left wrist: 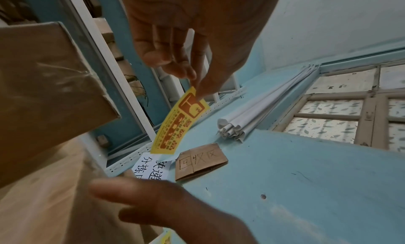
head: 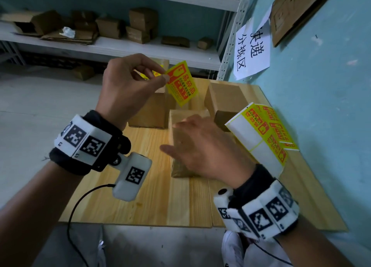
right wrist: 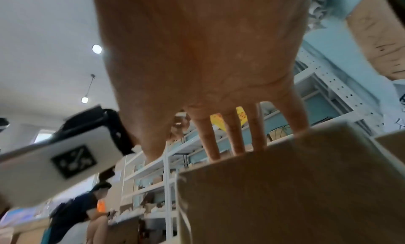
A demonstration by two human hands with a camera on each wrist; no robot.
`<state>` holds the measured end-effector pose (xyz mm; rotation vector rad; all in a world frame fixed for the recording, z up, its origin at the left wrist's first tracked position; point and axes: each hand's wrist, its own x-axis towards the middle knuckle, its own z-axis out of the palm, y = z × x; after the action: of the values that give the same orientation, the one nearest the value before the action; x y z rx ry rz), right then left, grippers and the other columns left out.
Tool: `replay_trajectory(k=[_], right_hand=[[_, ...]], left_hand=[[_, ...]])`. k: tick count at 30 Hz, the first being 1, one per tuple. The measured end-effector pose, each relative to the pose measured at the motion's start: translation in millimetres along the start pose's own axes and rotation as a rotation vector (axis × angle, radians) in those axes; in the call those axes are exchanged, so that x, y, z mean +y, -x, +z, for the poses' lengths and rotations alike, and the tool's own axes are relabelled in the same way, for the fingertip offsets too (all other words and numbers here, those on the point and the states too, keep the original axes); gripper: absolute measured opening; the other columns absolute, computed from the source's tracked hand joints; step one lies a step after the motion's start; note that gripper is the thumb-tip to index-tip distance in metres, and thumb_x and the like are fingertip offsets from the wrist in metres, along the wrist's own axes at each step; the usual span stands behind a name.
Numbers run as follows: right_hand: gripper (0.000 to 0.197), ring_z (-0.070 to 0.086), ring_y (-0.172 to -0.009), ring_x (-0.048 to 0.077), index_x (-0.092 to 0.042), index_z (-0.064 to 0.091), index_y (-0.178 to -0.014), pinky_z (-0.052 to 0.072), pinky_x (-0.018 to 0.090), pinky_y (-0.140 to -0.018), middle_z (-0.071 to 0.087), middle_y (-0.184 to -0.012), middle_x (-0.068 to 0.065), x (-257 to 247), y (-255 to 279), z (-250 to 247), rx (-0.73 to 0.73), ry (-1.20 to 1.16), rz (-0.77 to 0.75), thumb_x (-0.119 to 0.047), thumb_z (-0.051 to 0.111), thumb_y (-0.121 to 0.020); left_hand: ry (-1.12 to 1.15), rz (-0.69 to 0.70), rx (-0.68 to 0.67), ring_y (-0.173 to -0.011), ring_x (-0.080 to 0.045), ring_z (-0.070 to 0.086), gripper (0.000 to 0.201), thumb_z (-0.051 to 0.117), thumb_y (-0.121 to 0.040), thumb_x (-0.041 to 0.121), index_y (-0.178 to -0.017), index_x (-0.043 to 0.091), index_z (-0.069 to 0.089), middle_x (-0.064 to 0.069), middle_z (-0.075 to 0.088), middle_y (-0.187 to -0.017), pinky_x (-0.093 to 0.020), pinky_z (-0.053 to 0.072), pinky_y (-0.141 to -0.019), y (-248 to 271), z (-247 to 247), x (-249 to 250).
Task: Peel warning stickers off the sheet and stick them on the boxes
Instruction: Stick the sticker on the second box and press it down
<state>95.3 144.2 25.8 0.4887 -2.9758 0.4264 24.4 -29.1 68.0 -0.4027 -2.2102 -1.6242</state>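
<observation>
Overhead, the left hand [head: 128,84] is pinching a peeled yellow fragile-goods sticker [head: 181,84] by its upper left corner between thumb and forefinger, and the sticker is hanging in the air with its long axis running down and to the right, above and beyond the near cardboard box [head: 180,146]. The right hand [head: 202,148] is lying nearer, fingers straight and spread, flat on that box's top on the wooden table [head: 140,196], holding nothing; the sticker sheet [head: 263,130] is leaning at the table's right edge by the blue wall. Seen from the left wrist, the fingertips [left wrist: 192,78] are nipping only the sticker's [left wrist: 177,123] top corner, the strip dangling and curling below them. Seen from the right wrist, the straight fingers [right wrist: 236,135] are reaching over the box's [right wrist: 295,187] far edge, so the sticker probably has to come down toward a bare patch beside that palm.
</observation>
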Motion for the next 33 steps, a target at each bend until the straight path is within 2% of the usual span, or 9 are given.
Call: replay_trajectory(k=[3, 6, 10, 17, 21, 24, 27, 30, 33], right_hand=[[0.075, 0.034, -0.138, 0.024, -0.026, 0.043, -0.143, 0.037, 0.049, -0.110, 0.038, -0.151, 0.000, -5, 4, 7, -0.111, 0.133, 0.040, -0.078, 0.038, -0.088], [0.074, 0.026, -0.142, 0.027, -0.028, 0.035, -0.148, 0.032, 0.054, -0.112, 0.028, -0.153, 0.002, 0, 4, 9, -0.118, 0.148, 0.105, -0.073, 0.042, -0.090], [0.079, 0.019, -0.145, 0.024, -0.029, 0.028, -0.154, 0.035, 0.047, -0.111, 0.020, -0.157, -0.001, 11, 2, 6, -0.109, 0.043, 0.170, -0.064, 0.054, -0.088], [0.077, 0.033, -0.142, 0.018, -0.033, 0.040, -0.150, 0.030, 0.035, -0.117, 0.036, -0.151, -0.003, 44, -6, -19, -0.093, -0.205, 0.193, -0.052, 0.072, -0.082], [0.056, 0.054, -0.120, -0.001, -0.033, 0.058, -0.136, 0.039, 0.017, -0.097, 0.060, -0.129, -0.011, 67, -4, -40, -0.038, -0.502, 0.184, -0.036, 0.078, -0.083], [0.043, 0.060, -0.117, -0.001, -0.034, 0.067, -0.125, 0.043, 0.019, -0.097, 0.068, -0.122, -0.014, 87, 0, -48, -0.006, -0.737, 0.199, -0.035, 0.071, -0.082], [0.040, 0.060, -0.123, 0.011, -0.029, 0.071, -0.121, 0.041, 0.032, -0.103, 0.070, -0.125, -0.008, 104, 4, -45, -0.044, -0.905, 0.187, -0.032, 0.057, -0.084], [0.037, 0.064, -0.111, 0.011, -0.023, 0.073, -0.115, 0.047, 0.032, -0.090, 0.073, -0.119, -0.004, 112, 2, -31, -0.099, -1.079, 0.251, -0.030, 0.054, -0.085], [0.029, 0.065, -0.108, 0.009, -0.021, 0.072, -0.116, 0.050, 0.030, -0.088, 0.073, -0.116, -0.004, 118, -5, -14, -0.125, -1.064, 0.288, -0.028, 0.060, -0.091]], left_hand=[[0.017, -0.009, 0.007, -0.067, -0.019, 0.052, 0.014, 0.078, -0.079, 0.027, -0.092, 0.026, 0.072, -0.005, 0.062, -0.081, -0.034, 0.045, -0.059, 0, 1, 0], [0.030, -0.017, -0.005, -0.067, -0.019, 0.053, 0.019, 0.078, -0.078, 0.027, -0.096, 0.028, 0.072, -0.003, 0.061, -0.081, -0.036, 0.047, -0.060, 1, 2, 0], [0.049, -0.037, -0.021, -0.068, -0.019, 0.054, 0.020, 0.078, -0.079, 0.027, -0.098, 0.028, 0.072, -0.004, 0.062, -0.083, -0.032, 0.047, -0.059, 3, 4, 0], [0.055, -0.054, -0.051, -0.067, -0.013, 0.053, 0.020, 0.075, -0.083, 0.023, -0.102, 0.020, 0.072, 0.006, 0.058, -0.077, -0.017, 0.041, -0.052, 6, 8, 3], [0.105, -0.097, -0.073, -0.064, -0.009, 0.052, 0.018, 0.074, -0.084, 0.020, -0.102, 0.020, 0.072, 0.004, 0.057, -0.075, -0.017, 0.042, -0.050, 7, 10, 6], [0.149, -0.115, -0.083, -0.061, -0.006, 0.052, 0.017, 0.073, -0.085, 0.018, -0.102, 0.018, 0.073, 0.003, 0.056, -0.073, -0.020, 0.041, -0.047, 9, 11, 7], [0.180, -0.142, -0.096, -0.063, -0.008, 0.051, 0.014, 0.071, -0.086, 0.017, -0.100, 0.019, 0.073, -0.003, 0.056, -0.078, -0.022, 0.040, -0.046, 9, 12, 10], [0.204, -0.173, -0.112, -0.063, -0.010, 0.051, 0.012, 0.069, -0.087, 0.017, -0.098, 0.020, 0.073, -0.005, 0.055, -0.080, -0.022, 0.040, -0.046, 10, 12, 12], [0.237, -0.187, -0.138, -0.062, -0.010, 0.049, 0.012, 0.069, -0.087, 0.015, -0.097, 0.018, 0.074, -0.007, 0.052, -0.076, -0.022, 0.037, -0.045, 12, 13, 14]])
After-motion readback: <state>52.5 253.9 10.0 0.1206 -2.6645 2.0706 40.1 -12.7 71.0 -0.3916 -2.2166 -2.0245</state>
